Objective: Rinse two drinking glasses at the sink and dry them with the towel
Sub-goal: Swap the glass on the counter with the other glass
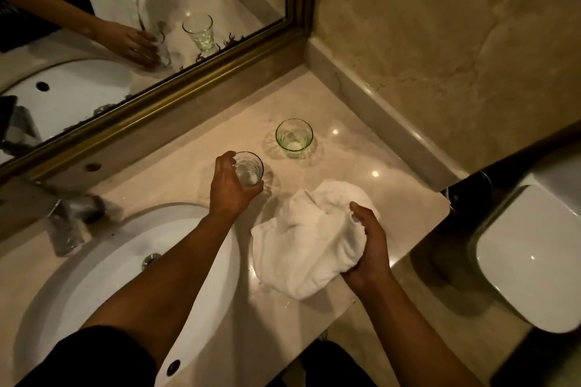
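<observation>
A: Where's the clear glass [249, 169]?
B: Upright on the marble counter [361, 148], right of the sink [94, 276], below the mirror [141, 41]. The left hand [231, 187] reaches in, fingers curled round it.
A: The other hand?
B: The right hand [369, 245] grips the bunched white towel [308, 245]. A green-tinted glass [294, 137] stands apart behind.

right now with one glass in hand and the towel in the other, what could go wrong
The left hand grips the clear ribbed drinking glass from the side only; if it is wet, it might slip onto the polished marble counter. The white cotton towel, bunched in the right hand, could swing and knock over the green-tinted glass tumbler standing beyond it.
</observation>
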